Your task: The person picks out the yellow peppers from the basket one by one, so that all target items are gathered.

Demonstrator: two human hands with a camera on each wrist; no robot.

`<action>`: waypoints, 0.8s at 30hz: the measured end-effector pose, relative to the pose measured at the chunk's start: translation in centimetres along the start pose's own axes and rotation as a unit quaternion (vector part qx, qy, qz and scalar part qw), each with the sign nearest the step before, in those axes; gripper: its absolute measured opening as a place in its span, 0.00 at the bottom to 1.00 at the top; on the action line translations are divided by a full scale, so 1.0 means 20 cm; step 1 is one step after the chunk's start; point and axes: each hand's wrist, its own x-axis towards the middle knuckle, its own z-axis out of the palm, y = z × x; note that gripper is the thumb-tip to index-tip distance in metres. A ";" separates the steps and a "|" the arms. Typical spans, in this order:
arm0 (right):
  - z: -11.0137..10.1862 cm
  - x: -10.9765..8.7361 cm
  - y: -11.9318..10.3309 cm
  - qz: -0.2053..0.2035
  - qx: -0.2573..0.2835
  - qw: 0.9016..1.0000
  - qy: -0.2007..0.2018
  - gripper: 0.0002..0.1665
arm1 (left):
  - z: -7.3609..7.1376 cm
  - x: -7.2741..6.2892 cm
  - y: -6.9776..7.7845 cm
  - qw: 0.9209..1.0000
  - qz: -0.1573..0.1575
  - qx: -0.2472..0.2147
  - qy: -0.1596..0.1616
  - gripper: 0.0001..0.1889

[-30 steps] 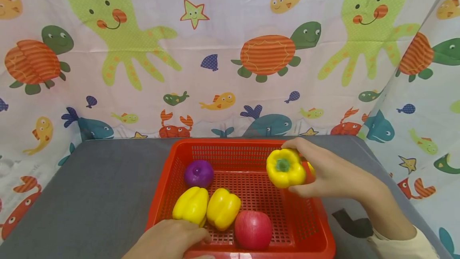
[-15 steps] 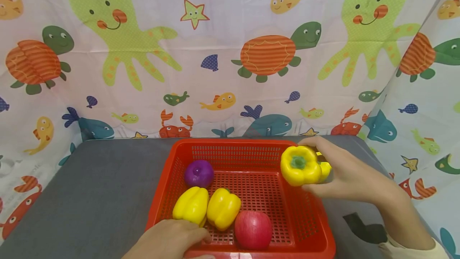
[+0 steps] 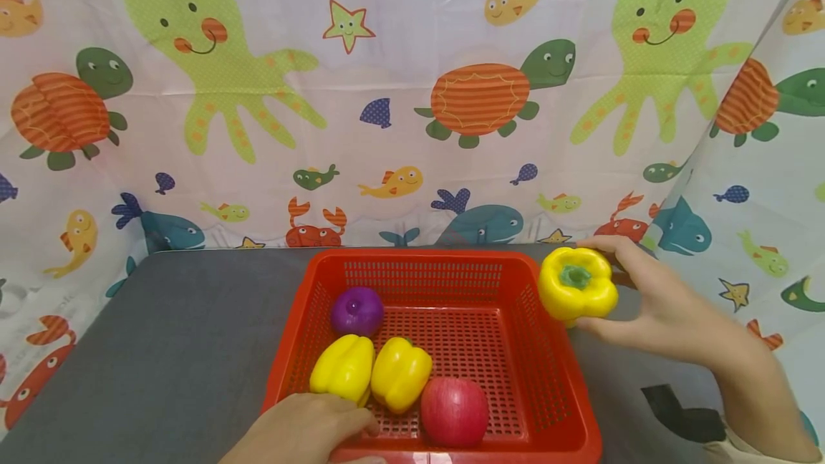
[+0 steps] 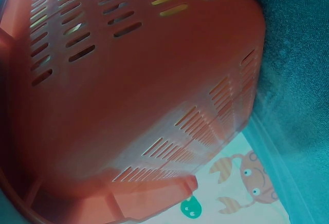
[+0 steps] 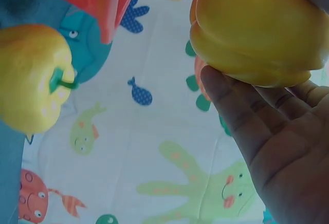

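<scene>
**Held pepper [image 3: 576, 285] found beside the red basket [image 3: 419, 254] at two o'clock**

At about eight o'clock the basket's rim is apparently gripped by the left hand [image 3: 304, 429], though its fingers are partly cut off by the head view's lower edge. A first yellow pepper [image 3: 343, 369], partly hidden by that hand, is seen inside at nine o'clock, and a purple vegetable [image 3: 356, 312] at ten. A second yellow pepper [image 3: 401, 376] is set near eight, with a red apple [image 3: 455, 412] at five. Beyond the rim, between two and three, a loose pepper [image 5: 33, 77] is set on the tabletop [image 3: 187, 335], mostly hidden in the head view. The held pepper is gripped clear of the tabletop between the thumb and fingers of the right hand [image 3: 651, 317].
</scene>
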 end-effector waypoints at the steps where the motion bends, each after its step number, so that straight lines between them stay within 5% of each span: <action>1: -0.01 -0.01 0.01 0.001 0.005 1.000 0.003 0.55 | 0.00 0.00 0.00 1.000 -0.001 0.000 0.000 0.27; 24: -0.12 -0.17 0.14 0.073 0.010 0.994 0.079 0.56 | 0.01 0.00 0.01 1.000 -0.016 -0.008 0.007 0.24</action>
